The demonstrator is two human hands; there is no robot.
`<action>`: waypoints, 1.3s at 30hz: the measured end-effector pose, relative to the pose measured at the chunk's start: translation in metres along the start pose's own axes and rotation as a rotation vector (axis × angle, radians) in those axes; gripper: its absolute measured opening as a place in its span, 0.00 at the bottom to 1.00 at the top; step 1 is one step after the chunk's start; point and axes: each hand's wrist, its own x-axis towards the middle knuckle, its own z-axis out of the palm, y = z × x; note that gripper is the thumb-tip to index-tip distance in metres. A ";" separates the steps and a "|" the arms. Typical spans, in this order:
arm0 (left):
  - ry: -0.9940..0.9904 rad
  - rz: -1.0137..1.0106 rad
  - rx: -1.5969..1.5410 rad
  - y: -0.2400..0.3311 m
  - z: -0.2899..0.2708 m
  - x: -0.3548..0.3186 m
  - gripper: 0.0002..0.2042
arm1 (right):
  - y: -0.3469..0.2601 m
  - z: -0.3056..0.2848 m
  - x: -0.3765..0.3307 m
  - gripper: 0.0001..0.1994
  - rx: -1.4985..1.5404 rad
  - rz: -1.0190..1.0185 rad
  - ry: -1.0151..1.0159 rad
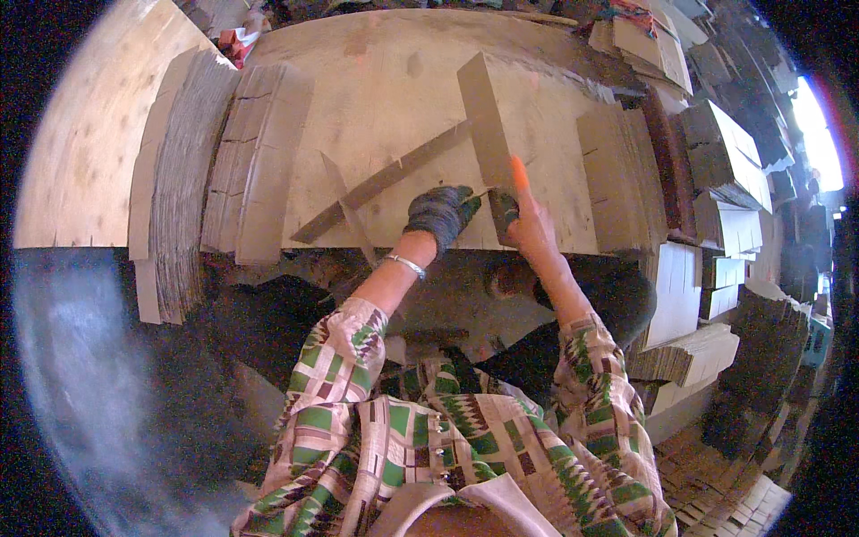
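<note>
A long grey-brown cardboard strip stretches away from me over the wooden tabletop. My right hand grips its near end, with the index finger, in an orange fingertip cover, laid along its right edge and dark material around the thumb. Just left of the strip, my left hand in a dark grey glove has its fingers closed. A thin pale sliver shows between its fingertips and the strip; what the hand holds is too small to make out. Another notched strip lies slantwise, crossing a narrower strip.
Stacks of notched cardboard and taller cardboard sheets line the table's left side. Another cardboard stack stands on the right. Bundled cardboard pieces are piled beyond it. The table has its near edge just before my wrists.
</note>
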 end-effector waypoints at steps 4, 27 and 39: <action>0.557 -0.009 0.229 -0.013 -0.026 0.026 0.20 | 0.018 0.008 -0.006 0.50 -0.115 -0.094 0.066; -0.049 -0.336 0.121 -0.049 -0.040 0.055 0.18 | -0.014 0.017 0.014 0.51 -0.165 -0.044 -0.100; -0.062 -0.391 0.088 -0.070 -0.041 0.059 0.18 | -0.042 -0.007 0.031 0.47 -0.236 0.017 -0.283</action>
